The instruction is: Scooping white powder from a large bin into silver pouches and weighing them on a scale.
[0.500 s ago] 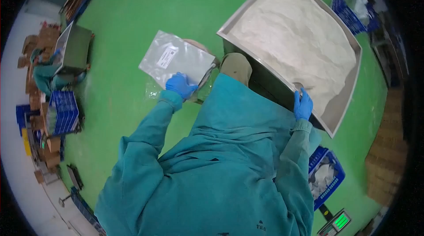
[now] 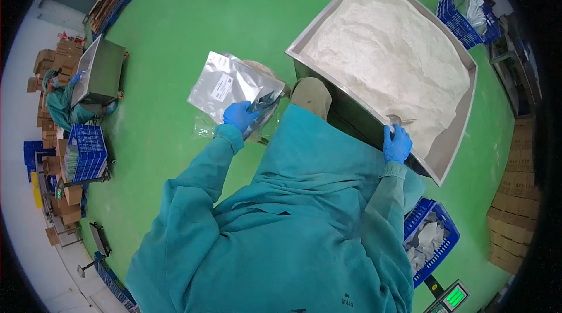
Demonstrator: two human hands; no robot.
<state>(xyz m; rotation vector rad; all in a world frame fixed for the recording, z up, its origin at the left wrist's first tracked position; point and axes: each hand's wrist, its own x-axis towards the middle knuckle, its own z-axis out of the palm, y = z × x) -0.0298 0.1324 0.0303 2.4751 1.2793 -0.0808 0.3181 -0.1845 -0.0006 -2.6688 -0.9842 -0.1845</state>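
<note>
My left hand, in a blue glove, is closed on the near edge of a silver foil bag with a white label. The bag lies on top of a stack whose lower layers are mostly hidden, and its right side is creased and raised. My right hand, also in a blue glove, is at the near rim of a steel bin full of white powder. Its fingers are curled at a metal scoop that rests against the powder; the scoop's handle is mostly hidden by the hand.
Behind my right arm stands a blue crate with white scraps, beside a scale display. Another blue crate is beyond the bin. At far left a co-worker sits by a second steel bin. Cartons are stacked at right.
The silver bag's right side has bent and lifted by my left hand, and its surface catches the light differently. My right hand has shifted slightly left and down at the bin's rim.
</note>
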